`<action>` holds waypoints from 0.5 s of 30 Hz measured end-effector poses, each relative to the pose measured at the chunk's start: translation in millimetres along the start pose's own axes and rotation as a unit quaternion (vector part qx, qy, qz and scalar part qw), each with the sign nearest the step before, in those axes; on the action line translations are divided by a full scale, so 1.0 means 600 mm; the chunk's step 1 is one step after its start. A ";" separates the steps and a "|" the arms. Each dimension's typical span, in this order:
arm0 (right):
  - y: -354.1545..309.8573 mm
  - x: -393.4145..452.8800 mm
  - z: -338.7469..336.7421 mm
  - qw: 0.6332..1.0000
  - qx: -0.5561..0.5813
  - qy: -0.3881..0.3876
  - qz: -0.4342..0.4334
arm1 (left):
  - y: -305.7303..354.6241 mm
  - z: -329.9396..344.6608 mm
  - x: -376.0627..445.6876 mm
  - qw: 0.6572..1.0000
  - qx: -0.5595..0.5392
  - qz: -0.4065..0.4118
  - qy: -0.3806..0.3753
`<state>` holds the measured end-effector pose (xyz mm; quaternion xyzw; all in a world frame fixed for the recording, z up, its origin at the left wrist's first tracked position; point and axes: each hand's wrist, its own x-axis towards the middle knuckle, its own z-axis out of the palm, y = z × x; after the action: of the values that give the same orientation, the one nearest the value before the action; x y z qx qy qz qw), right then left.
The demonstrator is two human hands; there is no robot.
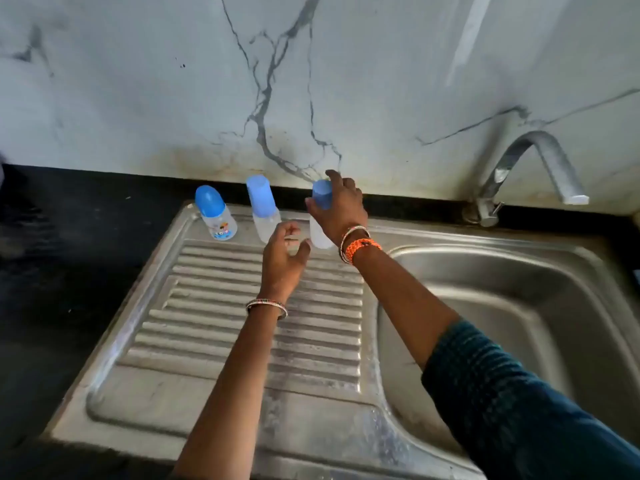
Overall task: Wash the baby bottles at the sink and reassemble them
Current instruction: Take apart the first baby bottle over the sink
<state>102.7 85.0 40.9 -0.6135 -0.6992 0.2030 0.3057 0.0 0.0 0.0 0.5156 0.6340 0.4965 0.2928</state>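
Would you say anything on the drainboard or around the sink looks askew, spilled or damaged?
Nothing stands out. Three capped bottles stand upright along the drainboard's back edge; the right hand grips the rightmost bottle's blue cap.

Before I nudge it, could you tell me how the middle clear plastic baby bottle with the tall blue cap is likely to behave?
The middle clear plastic baby bottle with the tall blue cap looks empty, so it is probably light. It is tall and narrow and stands upright on the steel drainboard, so a push near the cap may tip it. Once down, its round body would likely roll.
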 end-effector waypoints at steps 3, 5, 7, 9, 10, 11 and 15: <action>-0.005 -0.001 -0.012 1.000 -0.003 -0.018 0.000 | -0.002 0.005 0.002 1.000 0.018 0.011 0.006; 0.000 -0.017 -0.029 1.000 0.027 0.003 0.008 | 0.006 0.016 -0.006 0.999 0.029 0.021 0.003; 0.006 -0.046 -0.058 0.997 0.071 0.030 0.010 | 0.017 0.027 -0.019 0.994 0.072 0.081 0.007; 0.018 -0.084 -0.093 0.992 0.119 0.050 0.011 | 0.037 0.044 -0.038 0.984 0.114 0.134 0.016; 0.024 -0.102 -0.111 0.988 0.144 0.055 0.014 | 0.049 0.052 -0.051 0.984 0.110 0.139 0.010; 0.033 -0.122 -0.131 0.985 0.163 0.053 0.023 | 0.064 0.063 -0.068 0.986 0.097 0.138 0.003; 0.095 -0.183 -0.206 0.961 0.219 0.001 0.167 | 0.095 0.110 -0.141 0.949 0.210 0.236 0.021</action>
<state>234.7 -25.0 74.2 -0.6400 -0.5246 0.3987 0.3952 103.8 -59.5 18.8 0.6898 0.5901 0.4177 0.0393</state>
